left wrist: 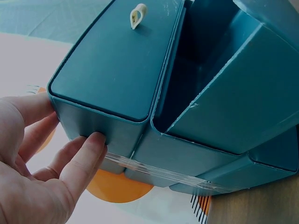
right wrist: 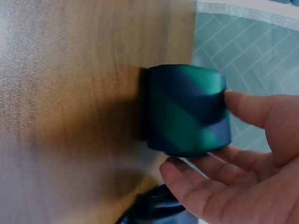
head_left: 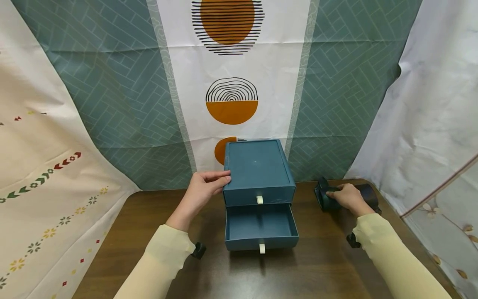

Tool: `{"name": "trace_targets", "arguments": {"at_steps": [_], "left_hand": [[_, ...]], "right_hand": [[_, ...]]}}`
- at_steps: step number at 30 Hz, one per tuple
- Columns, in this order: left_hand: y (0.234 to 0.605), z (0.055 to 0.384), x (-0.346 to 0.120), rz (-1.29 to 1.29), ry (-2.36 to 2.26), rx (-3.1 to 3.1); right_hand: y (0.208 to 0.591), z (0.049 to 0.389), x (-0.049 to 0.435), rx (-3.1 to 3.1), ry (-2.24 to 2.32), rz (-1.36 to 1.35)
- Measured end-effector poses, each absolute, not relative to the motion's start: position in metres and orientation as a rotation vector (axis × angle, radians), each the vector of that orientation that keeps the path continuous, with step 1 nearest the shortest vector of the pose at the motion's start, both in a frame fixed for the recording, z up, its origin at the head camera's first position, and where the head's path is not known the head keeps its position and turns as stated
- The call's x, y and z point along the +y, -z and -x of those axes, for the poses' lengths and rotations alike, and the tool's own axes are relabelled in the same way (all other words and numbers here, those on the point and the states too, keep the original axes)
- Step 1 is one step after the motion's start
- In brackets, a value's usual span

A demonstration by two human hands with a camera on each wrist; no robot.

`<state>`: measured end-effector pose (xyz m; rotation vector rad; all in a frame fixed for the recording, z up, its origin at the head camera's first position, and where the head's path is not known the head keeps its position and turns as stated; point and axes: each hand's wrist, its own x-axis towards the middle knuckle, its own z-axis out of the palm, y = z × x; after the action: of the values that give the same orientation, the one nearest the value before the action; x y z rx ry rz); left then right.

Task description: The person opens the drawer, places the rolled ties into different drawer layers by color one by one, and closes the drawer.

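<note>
A dark teal drawer unit (head_left: pixel 257 164) stands on the table, its lower drawer (head_left: pixel 261 245) pulled out with nothing seen inside. My left hand (head_left: pixel 207 187) holds the unit's left side; in the left wrist view its fingertips (left wrist: pixel 96 140) press the side wall near the closed upper drawer (left wrist: pixel 112 60). To the right of the unit, my right hand (head_left: pixel 349 197) grips a rolled necktie (right wrist: pixel 187 112) with green and navy diagonal stripes, thumb on one side and fingers on the other. Beside that hand lies a shiny black item (head_left: pixel 367 195); its kind cannot be told.
The brown wooden table (head_left: pixel 209 274) ends at a patterned green and white curtain (head_left: pixel 231 66) behind the unit. White cloths hang on both sides. Both drawers have pale loop pulls. Clear tape (left wrist: pixel 173 175) runs along the unit's side.
</note>
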<state>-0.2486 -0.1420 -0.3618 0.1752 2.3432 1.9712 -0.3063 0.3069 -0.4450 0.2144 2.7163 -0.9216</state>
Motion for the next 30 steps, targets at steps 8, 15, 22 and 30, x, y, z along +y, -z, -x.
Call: {"name": "trace_targets", "arguments": {"at_steps": [8, 15, 22, 30], "left_hand": [[0.363, 0.249, -0.141, -0.173, -1.970, 2.339], [0.362, 0.248, -0.141, -0.167, -1.971, 2.349], [0.363, 0.248, -0.141, -0.168, -1.970, 2.350], [0.362, 0.248, -0.141, -0.164, -1.968, 2.353]], "right_hand": [[0.458, 0.308, 0.310, 2.578, 1.092, -0.229], [0.465, 0.311, 0.311, 2.475, 1.258, -0.239], [0.465, 0.309, 0.315, 2.350, 1.376, -0.264], [0.463, 0.311, 0.316, 2.345, 1.369, -0.337]]}}
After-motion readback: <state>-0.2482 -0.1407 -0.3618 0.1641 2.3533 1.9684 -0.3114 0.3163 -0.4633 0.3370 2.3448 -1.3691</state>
